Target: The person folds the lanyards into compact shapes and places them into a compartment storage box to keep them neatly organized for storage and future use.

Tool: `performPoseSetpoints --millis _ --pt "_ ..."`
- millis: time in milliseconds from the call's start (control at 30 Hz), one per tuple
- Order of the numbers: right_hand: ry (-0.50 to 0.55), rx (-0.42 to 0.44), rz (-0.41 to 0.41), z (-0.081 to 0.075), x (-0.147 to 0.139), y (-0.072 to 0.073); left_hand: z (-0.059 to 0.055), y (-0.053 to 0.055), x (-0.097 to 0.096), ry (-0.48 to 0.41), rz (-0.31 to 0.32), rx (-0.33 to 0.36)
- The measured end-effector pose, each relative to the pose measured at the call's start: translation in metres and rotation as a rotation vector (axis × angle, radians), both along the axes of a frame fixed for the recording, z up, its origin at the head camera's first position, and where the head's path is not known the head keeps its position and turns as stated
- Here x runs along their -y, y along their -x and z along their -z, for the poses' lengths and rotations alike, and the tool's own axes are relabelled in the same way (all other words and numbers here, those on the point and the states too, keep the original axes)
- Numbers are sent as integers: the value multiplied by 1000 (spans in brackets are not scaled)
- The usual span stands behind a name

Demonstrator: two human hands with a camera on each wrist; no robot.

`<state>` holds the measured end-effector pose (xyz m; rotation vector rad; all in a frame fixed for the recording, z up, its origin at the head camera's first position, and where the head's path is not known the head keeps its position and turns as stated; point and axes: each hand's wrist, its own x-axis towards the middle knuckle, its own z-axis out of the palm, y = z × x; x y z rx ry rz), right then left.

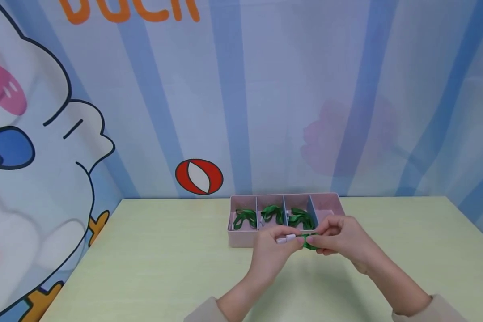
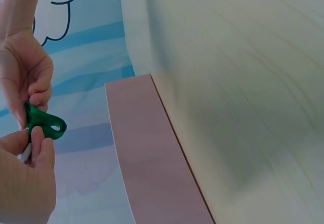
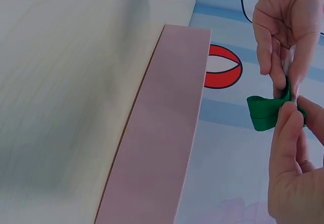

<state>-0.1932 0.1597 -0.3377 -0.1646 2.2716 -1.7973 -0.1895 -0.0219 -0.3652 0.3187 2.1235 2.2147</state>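
Observation:
In front of the pink box, both hands hold a green ribbon (image 1: 311,246) up over the table. My left hand (image 1: 270,252) pinches it near a white end piece (image 1: 285,239), which lies between thumb and fingers. The right hand (image 1: 348,241) pinches the green part from the other side, fingertips close to the left thumb. In the left wrist view the ribbon (image 2: 49,121) bends into a small loop that sticks out past the fingertips. From the right wrist view, a flat green fold (image 3: 262,113) stands out beside the right fingers.
A pink divided box (image 1: 243,240) stands at the table's back edge. Three of its compartments hold bundled green ribbons (image 1: 272,213); the rightmost, partly hidden by the right hand, shows bare pink. Behind the pale table (image 1: 173,259) hangs a blue striped cartoon backdrop (image 1: 273,98).

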Motion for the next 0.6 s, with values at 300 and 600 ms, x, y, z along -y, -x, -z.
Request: performPoseSetpoints --millis 300,600 --pt "159 60 -87 5 -2 1 -1 -2 0 33 -21 -8" --pt "146 1 -136 7 -3 1 0 0 1 31 -30 -5"
